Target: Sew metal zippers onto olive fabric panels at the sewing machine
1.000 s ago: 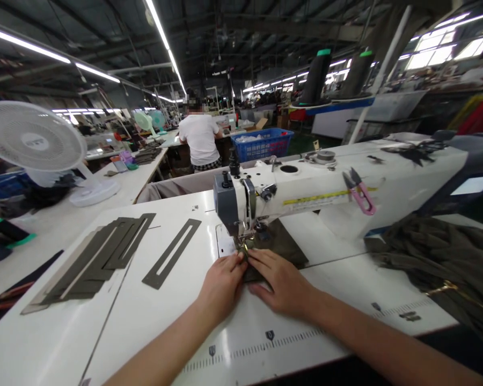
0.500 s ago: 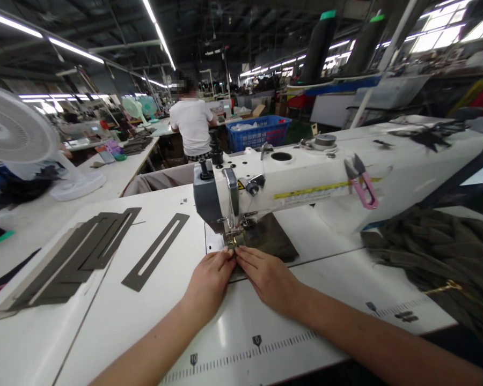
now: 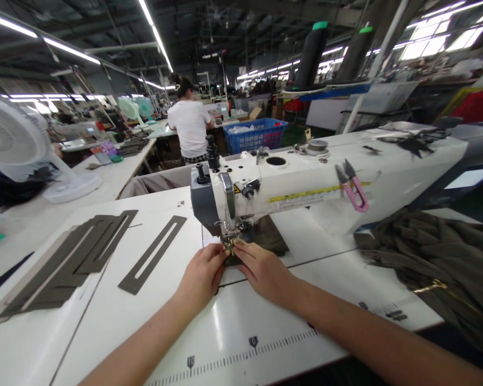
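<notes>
Resting before the sewing machine: left hand and right hand, fingers bent, tips at dark cloth; pinching or pressing, cannot tell. Cloth lies beneath the machine's arm. Left of machine: slotted strip, then strip stack. Right: crumpled fabric. Beyond machine: blue basket; person, white shirt.

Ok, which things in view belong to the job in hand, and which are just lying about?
In use:
- left hand and right hand, at dark cloth
- sewing machine

Apparently lying about:
- pink-handled snips
- slotted strip, untouched, possibly related
- white fan
- blue basket
</notes>
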The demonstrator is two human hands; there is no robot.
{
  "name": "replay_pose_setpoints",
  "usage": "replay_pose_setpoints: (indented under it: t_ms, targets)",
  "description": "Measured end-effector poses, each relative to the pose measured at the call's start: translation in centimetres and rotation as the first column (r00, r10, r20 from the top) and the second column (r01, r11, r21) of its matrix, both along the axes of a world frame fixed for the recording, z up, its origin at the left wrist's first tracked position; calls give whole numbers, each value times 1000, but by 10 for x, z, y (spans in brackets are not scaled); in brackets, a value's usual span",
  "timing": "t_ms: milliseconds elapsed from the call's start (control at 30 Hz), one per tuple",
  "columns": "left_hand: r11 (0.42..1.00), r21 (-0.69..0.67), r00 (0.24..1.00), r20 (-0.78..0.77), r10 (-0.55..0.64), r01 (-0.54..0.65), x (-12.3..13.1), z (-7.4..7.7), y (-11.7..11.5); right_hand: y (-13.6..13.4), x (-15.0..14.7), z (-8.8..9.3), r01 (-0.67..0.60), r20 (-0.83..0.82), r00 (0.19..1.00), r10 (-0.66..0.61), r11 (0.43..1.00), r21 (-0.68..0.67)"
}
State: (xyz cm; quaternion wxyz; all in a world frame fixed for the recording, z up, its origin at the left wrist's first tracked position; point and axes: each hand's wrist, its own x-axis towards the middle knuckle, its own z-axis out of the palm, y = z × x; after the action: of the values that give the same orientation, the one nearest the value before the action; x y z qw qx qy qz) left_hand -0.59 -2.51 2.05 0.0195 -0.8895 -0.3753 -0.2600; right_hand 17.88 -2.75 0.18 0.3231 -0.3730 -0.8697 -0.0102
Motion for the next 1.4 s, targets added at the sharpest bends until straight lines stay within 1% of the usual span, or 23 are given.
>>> replay_pose_setpoints:
  t_ms: [100, 200, 300, 433, 567, 700, 833, 1133, 1300, 1400]
  targets:
    - [999, 41, 999, 19, 35, -36, -3, -3, -5, -4, 4, -2, 10, 22, 1000, -11, 999, 37]
    - [996, 91, 1000, 16, -19, 18, -4, -7, -7, -6, 4, -5, 0, 45, 999, -3, 997, 74]
    - [986, 152, 997, -41, -69, 74, -5, -8, -6, -5, 4, -8, -3, 76, 997, -6, 993, 118]
    - [973, 189, 984, -143, -108, 134, -5, -4, -2, -1, 3, -10, -1, 103, 995, -14, 989, 145]
    - [963, 203, 974, -178, -143, 178, -5, 1, 4, 5, 1, -8, -3, 74, 997, -11, 984, 180]
    - [967, 189, 968, -215, -130, 172, -4, 2, 11, 11, -2, -4, 20, 45, 999, -30, 980, 196]
    - [974, 185, 968, -237, -87, 133, -4, 0, 17, 16, -2, -2, 8, 41, 999, -15, 985, 171]
    - [987, 139, 969, -244, -43, 78, 0, 3, 20, 23, -2, -2, -6, 68, 998, 1, 997, 71]
    - [986, 156, 974, -224, -27, 63, 0, 1, 22, 26, -2, -5, 14, 80, 997, -19, 998, 62]
    - [989, 142, 974, -224, -18, 51, -1, 1, 22, 28, -2, -6, 19, 95, 995, -23, 999, 46]
